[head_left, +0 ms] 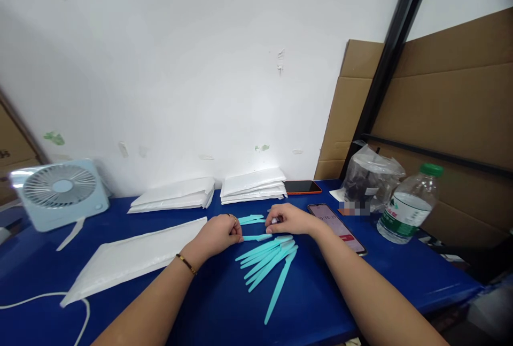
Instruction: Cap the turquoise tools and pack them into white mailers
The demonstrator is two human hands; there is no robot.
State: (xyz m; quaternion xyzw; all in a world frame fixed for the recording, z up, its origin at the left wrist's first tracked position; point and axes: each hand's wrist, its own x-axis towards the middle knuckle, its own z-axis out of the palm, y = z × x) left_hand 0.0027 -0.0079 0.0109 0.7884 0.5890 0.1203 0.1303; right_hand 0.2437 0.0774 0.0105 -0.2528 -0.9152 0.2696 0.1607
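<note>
My left hand (pixel 223 233) pinches the handle end of a turquoise, knife-shaped plastic stick (pixel 254 238), held level over the blue table. At the stick's other end is my right hand (pixel 284 218), its fingers curled with something small and whitish between them that I cannot make out. Just behind, more turquoise sticks (pixel 251 218) lie between the hands. Several sticks (pixel 262 260) are fanned out in front of my hands, one (pixel 280 287) apart from the rest at the right.
On the blue table (pixel 216 303) lie a white padded envelope (pixel 136 255), two envelope stacks (pixel 172 194) (pixel 253 185) by the wall, and two phones (pixel 336 225) (pixel 303 187). A fan (pixel 62 191) stands left; a bagged cup (pixel 366 180) and bottle (pixel 411 204) stand right.
</note>
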